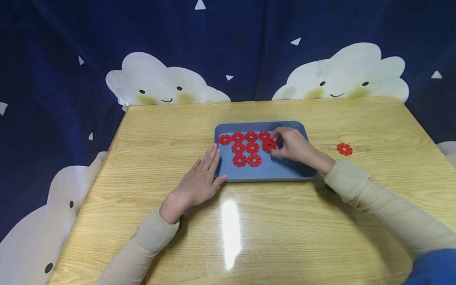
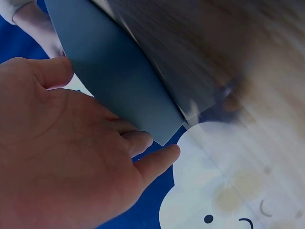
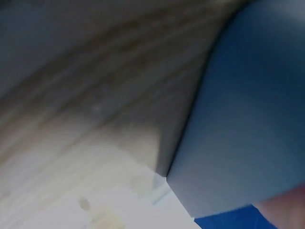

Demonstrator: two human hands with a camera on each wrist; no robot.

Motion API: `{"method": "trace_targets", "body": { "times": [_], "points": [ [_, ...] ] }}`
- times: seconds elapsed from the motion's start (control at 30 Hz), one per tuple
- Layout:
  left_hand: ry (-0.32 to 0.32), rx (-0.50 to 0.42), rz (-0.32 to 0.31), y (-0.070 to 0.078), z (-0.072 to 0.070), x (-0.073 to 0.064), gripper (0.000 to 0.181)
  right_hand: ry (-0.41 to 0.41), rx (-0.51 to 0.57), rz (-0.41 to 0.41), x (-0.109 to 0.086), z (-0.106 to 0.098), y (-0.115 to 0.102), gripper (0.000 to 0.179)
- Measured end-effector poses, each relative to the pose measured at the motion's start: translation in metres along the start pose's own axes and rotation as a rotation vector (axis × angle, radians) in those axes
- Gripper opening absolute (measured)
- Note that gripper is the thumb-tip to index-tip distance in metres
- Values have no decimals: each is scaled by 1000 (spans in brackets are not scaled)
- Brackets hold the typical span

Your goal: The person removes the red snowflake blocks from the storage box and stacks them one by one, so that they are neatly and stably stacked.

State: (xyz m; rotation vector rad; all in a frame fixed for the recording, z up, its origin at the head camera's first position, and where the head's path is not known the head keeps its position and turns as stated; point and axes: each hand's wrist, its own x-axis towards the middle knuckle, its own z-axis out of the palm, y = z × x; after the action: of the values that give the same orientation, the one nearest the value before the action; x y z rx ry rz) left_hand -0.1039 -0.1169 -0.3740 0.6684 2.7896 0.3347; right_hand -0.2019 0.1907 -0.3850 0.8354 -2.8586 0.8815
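Observation:
Several flat red notched discs [image 1: 240,160], each with a hole in the middle, lie in touching rows in a shallow blue-grey tray [image 1: 278,171]. My right hand [image 1: 293,144] reaches over the tray's right side and pinches one red notched disc [image 1: 268,146] between thumb and fingers, close beside the disc at the right end of the top row. With straight fingers, my left hand [image 1: 201,180] touches the tray's left side and front corner. The left wrist view has that hand [image 2: 81,148] against the tray's outer wall [image 2: 114,67]. Only the tray wall [image 3: 238,119] and a little skin show in the right wrist view.
One loose red notched disc [image 1: 344,149] lies on the wooden table [image 1: 160,158], right of the tray. Behind the table hangs a dark blue cloth [image 1: 249,47] with white clouds. A bright reflection shows on the table in front of the tray.

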Motion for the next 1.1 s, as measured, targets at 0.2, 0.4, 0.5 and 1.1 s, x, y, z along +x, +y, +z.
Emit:
{"method": "trace_targets", "body": {
  "times": [0.2,0.4,0.5,1.1],
  "points": [
    [5,-2,3,0,0,0,74,18,-4,5,-2,-9,1,41],
    [1,-11,3,1,-1,-1,75,46,-16,4,-8,-21,1,37],
    [3,-14,3,1,-1,-1,75,62,-32,27,-13,-28,3,37],
    [0,-14,8,0,0,-1,74,120,-53,181,-58,-72,34,40]
  ]
}}
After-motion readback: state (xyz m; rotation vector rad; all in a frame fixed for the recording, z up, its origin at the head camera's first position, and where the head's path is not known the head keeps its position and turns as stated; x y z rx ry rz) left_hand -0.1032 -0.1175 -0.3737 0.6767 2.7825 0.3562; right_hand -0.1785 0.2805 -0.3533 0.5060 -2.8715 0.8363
